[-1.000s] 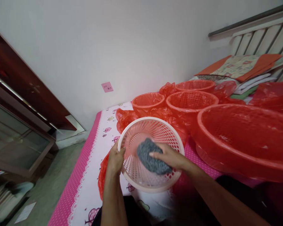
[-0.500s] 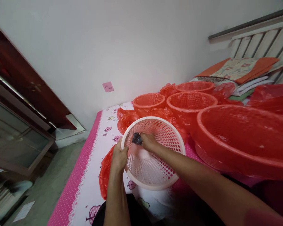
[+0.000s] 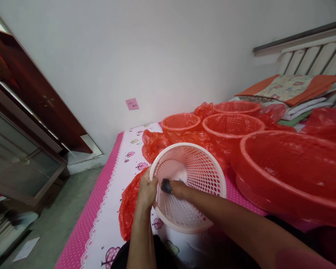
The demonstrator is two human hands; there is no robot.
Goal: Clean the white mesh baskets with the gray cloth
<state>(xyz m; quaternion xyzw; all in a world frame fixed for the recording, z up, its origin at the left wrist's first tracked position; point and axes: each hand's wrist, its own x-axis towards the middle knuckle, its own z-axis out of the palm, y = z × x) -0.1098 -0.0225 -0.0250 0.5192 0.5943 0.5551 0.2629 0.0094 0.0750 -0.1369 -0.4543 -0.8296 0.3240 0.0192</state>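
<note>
A pale pink plastic basket (image 3: 203, 164) with a perforated wall is tipped so that its mouth faces me. My left hand (image 3: 147, 189) grips the rim on its left side, thumb over the edge. Inside the basket, my right hand (image 3: 179, 189) is closed around a crumpled dark grey cloth (image 3: 166, 185) near the left wall. Part of the cloth is hidden in the fingers. Red plastic film (image 3: 128, 205) lies bunched just left of the basket, partly behind my left forearm.
Several baskets wrapped in red film stand behind and to the right, the nearest large basket (image 3: 291, 179) close to my right arm. Under them is a bed with a printed sheet (image 3: 108, 215). Folded bedding (image 3: 289, 87) lies at the back right. A pink note (image 3: 132, 104) is on the wall.
My right hand has moved the grey cloth lower along the basket's inner wall. The basket has tilted, showing more of its bottom. My left hand keeps hold of the rim.
</note>
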